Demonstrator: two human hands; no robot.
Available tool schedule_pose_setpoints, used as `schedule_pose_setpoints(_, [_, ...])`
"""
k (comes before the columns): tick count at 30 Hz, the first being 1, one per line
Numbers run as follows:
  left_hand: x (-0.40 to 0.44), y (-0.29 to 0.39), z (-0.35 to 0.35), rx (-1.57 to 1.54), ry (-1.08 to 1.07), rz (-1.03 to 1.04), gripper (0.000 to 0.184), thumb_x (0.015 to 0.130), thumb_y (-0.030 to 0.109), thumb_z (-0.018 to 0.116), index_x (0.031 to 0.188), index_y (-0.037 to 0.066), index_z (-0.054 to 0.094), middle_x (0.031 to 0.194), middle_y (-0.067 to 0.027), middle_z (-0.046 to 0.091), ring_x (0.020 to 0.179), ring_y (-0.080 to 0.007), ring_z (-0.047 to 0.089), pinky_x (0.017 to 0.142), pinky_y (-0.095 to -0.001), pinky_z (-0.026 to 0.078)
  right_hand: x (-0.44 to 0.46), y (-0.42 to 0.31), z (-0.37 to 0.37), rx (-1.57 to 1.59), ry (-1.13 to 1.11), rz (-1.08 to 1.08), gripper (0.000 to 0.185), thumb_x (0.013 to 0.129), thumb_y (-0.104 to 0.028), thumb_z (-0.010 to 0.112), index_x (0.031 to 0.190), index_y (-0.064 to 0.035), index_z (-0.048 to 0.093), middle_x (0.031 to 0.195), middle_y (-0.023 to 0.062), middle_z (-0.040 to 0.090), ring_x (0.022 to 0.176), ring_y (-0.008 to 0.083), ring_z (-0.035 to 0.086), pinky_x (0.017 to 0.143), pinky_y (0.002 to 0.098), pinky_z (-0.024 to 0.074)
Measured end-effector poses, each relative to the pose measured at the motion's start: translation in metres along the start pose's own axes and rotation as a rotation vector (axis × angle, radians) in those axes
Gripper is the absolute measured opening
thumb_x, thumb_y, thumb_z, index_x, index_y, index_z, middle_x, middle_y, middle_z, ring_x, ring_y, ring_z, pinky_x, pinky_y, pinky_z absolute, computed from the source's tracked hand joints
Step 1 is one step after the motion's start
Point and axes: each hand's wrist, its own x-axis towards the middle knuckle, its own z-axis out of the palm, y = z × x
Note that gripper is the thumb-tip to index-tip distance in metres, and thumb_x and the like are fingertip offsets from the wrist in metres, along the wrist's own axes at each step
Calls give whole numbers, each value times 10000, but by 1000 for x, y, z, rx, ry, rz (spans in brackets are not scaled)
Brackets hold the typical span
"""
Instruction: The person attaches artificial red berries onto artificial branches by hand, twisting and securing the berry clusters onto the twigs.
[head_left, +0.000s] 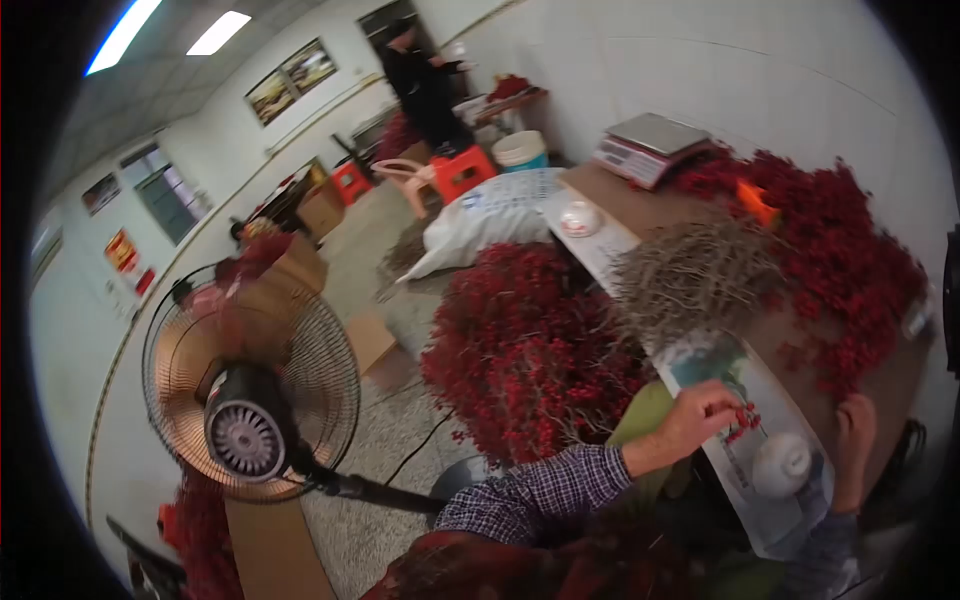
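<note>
My left hand, in a checked sleeve, is closed in a pinch on a small sprig of red berries. Below that sprig, a white rounded object with a small opening or core stands on the pale printed board. My right hand is at the right side of the brown work surface, fingers curled together at the lower tip of the red berry branches. What its fingers hold, if anything, is too blurred to make out. Bare brown twigs lie in a heap farther up the table.
A weighing scale and another white round object sit at the table's far end. Beside the table stands a big bunch of red berries. A standing fan is at left. Beyond are a white sack, red stools and a person.
</note>
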Motion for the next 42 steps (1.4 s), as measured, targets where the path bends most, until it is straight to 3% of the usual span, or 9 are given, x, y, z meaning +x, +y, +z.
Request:
schedule_pose_setpoints(2, [-26,-5,-35,101,16,-11,109,851,21,638,949,-24,656,813,-24,655,720,-65,578,617,-232,464,-4,19,12,-129,-27,-13,147,844,56,589,984,10,581,1121,165,573,1081,322,554,927,392,446])
schedule_pose_setpoints(4, [-51,-25,-60,-79,-72,-319,113,852,26,635,953,-20,658,796,-16,655,710,-60,574,612,-238,459,0,14,6,-172,-23,26,142,848,59,580,981,8,586,1126,164,574,1101,322,547,942,402,438])
schedule_pose_setpoints(7, [-79,-61,-85,-39,-55,-410,95,855,44,634,918,-21,662,771,-14,663,704,-59,578,614,-242,465,22,3,13,-190,118,44,154,824,47,602,969,-4,601,1103,159,578,991,309,584,852,396,470])
schedule_pose_setpoints(11, [-75,-80,-70,-128,18,-410,109,889,75,623,924,-15,673,781,-45,674,717,-72,599,643,-263,488,41,-17,18,-101,86,45,186,817,31,612,998,-4,586,1123,163,567,1010,313,574,866,397,462])
schedule_pose_setpoints(13, [-73,-80,-71,60,16,-333,122,871,99,641,920,-9,673,788,-49,676,720,-80,600,654,-278,493,60,-34,38,-12,69,22,205,813,23,616,1012,-4,579,1133,164,562,1020,316,569,873,397,458])
schedule_pose_setpoints(17, [-77,-80,-73,39,13,-351,126,865,108,636,906,-8,663,784,-53,669,732,-88,600,662,-285,491,83,-58,54,114,29,0,244,805,7,626,1041,-3,564,1153,168,551,1039,320,559,888,398,450])
schedule_pose_setpoints(29, [-74,-74,-70,30,64,-347,111,817,100,660,886,15,679,762,-61,683,703,-90,620,645,-278,493,109,-109,41,341,-95,4,374,782,-41,656,1127,-2,518,1214,178,518,1097,335,530,931,400,426])
schedule_pose_setpoints(42, [-75,-75,-70,36,38,-335,126,862,104,638,915,-8,656,756,-51,660,695,-89,593,643,-282,487,115,-167,13,566,-208,43,521,756,-93,688,1220,-1,469,1279,189,483,1160,350,497,977,402,400])
